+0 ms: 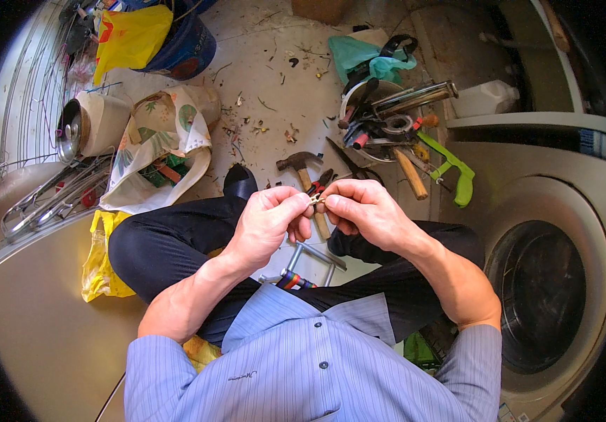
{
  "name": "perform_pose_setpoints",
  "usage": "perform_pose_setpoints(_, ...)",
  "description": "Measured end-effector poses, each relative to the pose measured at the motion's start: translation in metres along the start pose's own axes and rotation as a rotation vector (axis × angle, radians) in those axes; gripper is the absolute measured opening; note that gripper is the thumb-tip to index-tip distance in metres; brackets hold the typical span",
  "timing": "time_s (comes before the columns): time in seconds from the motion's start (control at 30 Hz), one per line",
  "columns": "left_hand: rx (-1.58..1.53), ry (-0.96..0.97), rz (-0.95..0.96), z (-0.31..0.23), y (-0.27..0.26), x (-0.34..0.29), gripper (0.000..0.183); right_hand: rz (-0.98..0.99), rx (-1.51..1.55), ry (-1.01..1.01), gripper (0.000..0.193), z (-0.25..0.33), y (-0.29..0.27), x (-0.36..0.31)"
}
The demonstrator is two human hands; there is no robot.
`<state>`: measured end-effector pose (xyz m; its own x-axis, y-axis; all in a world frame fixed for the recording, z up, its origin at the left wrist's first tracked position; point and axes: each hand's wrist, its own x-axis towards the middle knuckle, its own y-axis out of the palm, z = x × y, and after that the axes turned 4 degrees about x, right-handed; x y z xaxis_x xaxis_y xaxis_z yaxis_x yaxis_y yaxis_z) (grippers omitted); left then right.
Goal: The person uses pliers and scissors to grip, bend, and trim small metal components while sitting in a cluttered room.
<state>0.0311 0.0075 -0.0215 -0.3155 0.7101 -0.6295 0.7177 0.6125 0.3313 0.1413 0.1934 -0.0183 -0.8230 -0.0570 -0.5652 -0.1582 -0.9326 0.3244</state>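
Mid-frame, the left hand (pixel 273 216) and right hand (pixel 365 209) nearly meet, both pinching a small brass-coloured piece (pixel 316 200) between thumb and forefinger, the remaining fingers curled loosely inward.

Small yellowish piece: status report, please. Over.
Left grip and right grip: both pinched on the small yellowish piece. Piece: held up between them. Nothing visibly blocking; hammer lies below.

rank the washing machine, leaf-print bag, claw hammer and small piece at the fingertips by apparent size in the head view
1. Washing machine
2. Leaf-print bag
3. Claw hammer, partly hidden
4. Small piece, partly covered
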Motion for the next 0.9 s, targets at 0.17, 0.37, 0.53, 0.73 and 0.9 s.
perform_pose_setpoints(0.17, 0.090, 0.014, 0.035, 0.009, 0.000, 0.001, 0.026, -0.040, -0.102, 0.015, 0.024, -0.001, -0.001, 0.001)
perform_pose_setpoints(0.37, 0.208, 0.073, 0.152, 0.012, -0.005, 0.001, 0.023, 0.053, -0.020, 0.017, 0.018, -0.007, -0.008, -0.007)
perform_pose_setpoints(0.53, 0.519, 0.205, 0.141, 0.009, -0.006, -0.002, 0.019, 0.100, -0.023, 0.062, 0.015, -0.010, -0.013, -0.009)
perform_pose_setpoints(0.73, 0.050, 0.046, 0.170, 0.007, -0.006, -0.003, 0.020, 0.014, -0.144, -0.060, 0.010, 0.002, -0.006, -0.010)
perform_pose_setpoints(0.9, -0.026, 0.054, 0.124, 0.009, -0.001, -0.002, 0.019, -0.077, -0.540, -0.439, 0.011, 0.001, -0.004, -0.008)
